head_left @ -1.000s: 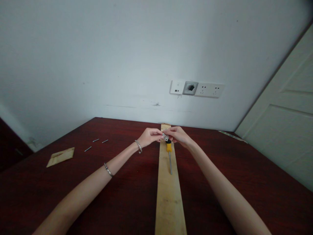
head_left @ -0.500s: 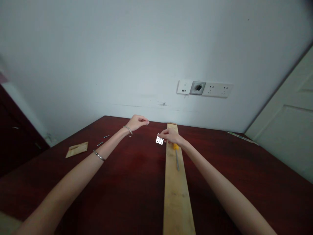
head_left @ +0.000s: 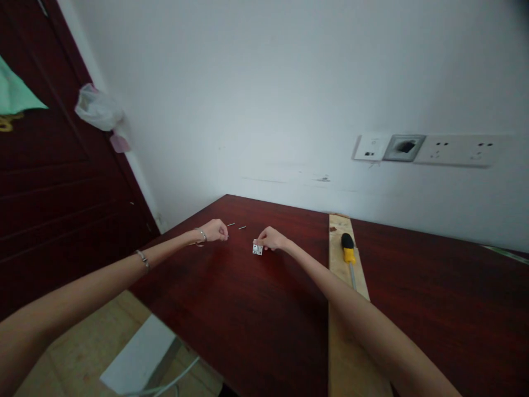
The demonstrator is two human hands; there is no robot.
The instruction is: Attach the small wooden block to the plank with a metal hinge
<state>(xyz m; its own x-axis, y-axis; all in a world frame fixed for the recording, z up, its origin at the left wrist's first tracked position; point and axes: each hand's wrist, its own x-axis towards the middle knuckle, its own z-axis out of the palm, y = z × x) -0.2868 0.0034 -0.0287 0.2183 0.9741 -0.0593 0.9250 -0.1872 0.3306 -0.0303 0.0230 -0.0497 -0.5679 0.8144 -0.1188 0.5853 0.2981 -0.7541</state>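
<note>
My right hand (head_left: pixel 271 239) pinches a silver hinge (head_left: pixel 257 248) with screw holes, held over the dark red table left of the wooden plank. To its left, my left hand (head_left: pixel 216 230) has its fingers pressed together, low at the table's left side. What they hold, if anything, is too small to make out. Just beyond the left fingers lie two thin metal pins (head_left: pixel 242 227). A screwdriver (head_left: pixel 349 255) with a black and yellow handle rests on the plank (head_left: pixel 341 331), its shaft partly covered by my right forearm.
The red table (head_left: pixel 256 320) meets a white wall with sockets (head_left: pixel 450 150) at the back. Past its left edge are tiled floor, a white box-like object (head_left: pixel 140 353) and a pale cable (head_left: pixel 182 376). A dark red door (head_left: pixel 61 165) stands at far left.
The view has turned left. My right hand has carried the hinge leftward, away from the plank. My left hand has moved left and down toward the table, near the pins.
</note>
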